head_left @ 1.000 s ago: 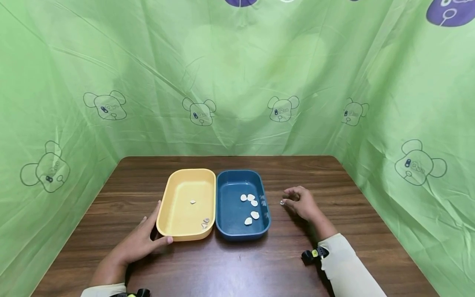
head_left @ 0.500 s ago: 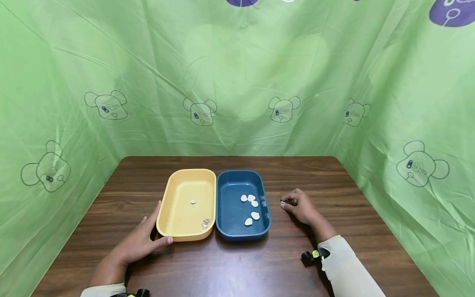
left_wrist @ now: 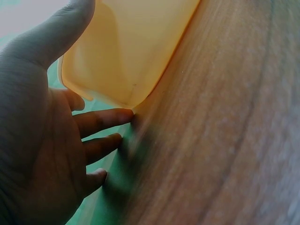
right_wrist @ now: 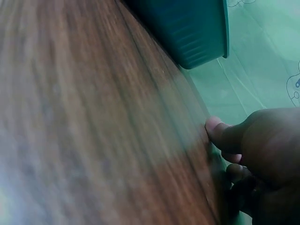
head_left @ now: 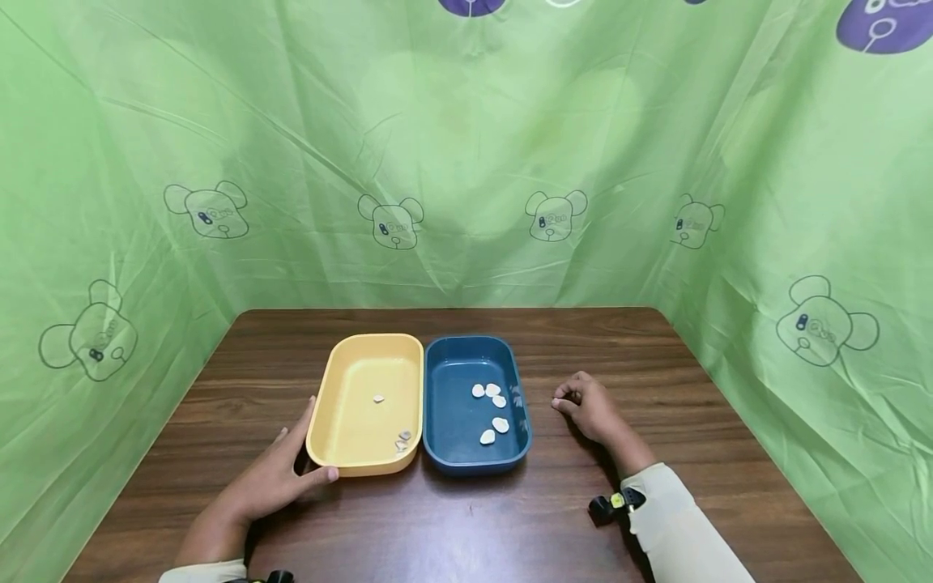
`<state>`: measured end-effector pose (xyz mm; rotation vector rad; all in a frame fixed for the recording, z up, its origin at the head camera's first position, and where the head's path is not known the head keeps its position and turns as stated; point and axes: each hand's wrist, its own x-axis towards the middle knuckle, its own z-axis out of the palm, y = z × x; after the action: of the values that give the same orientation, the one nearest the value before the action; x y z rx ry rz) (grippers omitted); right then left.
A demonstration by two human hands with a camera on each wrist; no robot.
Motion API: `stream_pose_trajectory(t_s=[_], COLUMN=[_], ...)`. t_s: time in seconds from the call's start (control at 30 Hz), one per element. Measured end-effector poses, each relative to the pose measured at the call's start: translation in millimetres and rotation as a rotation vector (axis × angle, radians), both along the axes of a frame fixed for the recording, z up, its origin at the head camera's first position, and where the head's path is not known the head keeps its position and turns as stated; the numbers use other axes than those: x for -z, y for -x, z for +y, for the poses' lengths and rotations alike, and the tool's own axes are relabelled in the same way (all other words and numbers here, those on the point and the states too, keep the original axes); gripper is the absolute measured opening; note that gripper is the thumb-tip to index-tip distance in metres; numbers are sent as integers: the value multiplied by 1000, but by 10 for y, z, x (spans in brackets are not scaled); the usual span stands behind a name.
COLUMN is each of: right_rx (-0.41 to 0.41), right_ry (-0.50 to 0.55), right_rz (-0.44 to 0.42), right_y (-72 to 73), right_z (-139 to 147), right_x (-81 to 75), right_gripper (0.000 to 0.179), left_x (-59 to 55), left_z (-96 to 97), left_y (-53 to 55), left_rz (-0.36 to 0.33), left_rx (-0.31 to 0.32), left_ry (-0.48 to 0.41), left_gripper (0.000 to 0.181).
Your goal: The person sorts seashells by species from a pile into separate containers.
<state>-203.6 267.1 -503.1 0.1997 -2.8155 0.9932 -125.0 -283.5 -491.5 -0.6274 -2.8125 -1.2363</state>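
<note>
My left hand (head_left: 271, 481) rests at the near-left corner of a yellow tray (head_left: 317, 421), thumb against the near side and fairly straight fingers along the left side. The left wrist view shows fingertips (left_wrist: 125, 115) touching the tray's lower corner. Right of the blue tray (head_left: 432, 429), my right hand (head_left: 594, 409) is low over the table, thumb and forefinger pinched together. The small whitish shell piece seen there moments ago is now hidden by the fingers. Several white shells (head_left: 500, 424) lie in the blue tray. Small greyish shell pieces (head_left: 402, 444) and a pale one (head_left: 378, 398) lie in the yellow tray.
Both trays stand side by side on a brown wooden table (head_left: 466, 518). Green cloth (head_left: 466, 162) printed with bear faces hangs behind and along both sides. Bare wood surrounds the trays.
My right thumb and fingers have come together on the small whitish piece, which has gone out of sight. The left hand and both trays stay in place.
</note>
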Motion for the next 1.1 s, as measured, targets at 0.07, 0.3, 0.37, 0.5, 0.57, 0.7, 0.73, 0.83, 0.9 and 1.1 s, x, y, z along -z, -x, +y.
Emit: stream_pose_trajectory(t_s=[0.07, 0.3, 0.37, 0.5, 0.57, 0.7, 0.73, 0.83, 0.9, 1.1], right_rx=[8, 26, 18, 5, 4, 10, 14, 25, 31, 42], right_ry=[-12, -31, -10, 49, 72, 93, 100, 130, 157, 210], right_rz=[3, 31, 42, 47, 42, 36, 34, 26, 25, 48], right_y=[4, -6, -7, -6, -8, -10, -11, -16, -16, 0], right_z=[-6, -7, -4, 5, 10, 13, 10, -2, -13, -59], right_x=[6, 16, 16, 17, 16, 7, 2, -19, -39, -114], right_gripper=[11, 16, 16, 17, 16, 15, 15, 15, 15, 13], left_x=[-3, -11, -10, -3, 1, 14, 17, 23, 23, 14], left_z=[0, 9, 10, 8, 5, -1, -2, -3, -2, -3], left_y=[2, 8, 8, 8, 7, 7, 7, 9, 12, 7], left_rz=[0, 6, 11, 17, 19, 21, 21, 24, 26, 23], left_rx=[-1, 3, 4, 7, 9, 14, 15, 16, 16, 12], left_ry=[-1, -6, -8, -11, -14, -19, -19, -18, -16, -6], left_gripper=[120, 119, 119, 119, 119, 119, 119, 119, 119, 118])
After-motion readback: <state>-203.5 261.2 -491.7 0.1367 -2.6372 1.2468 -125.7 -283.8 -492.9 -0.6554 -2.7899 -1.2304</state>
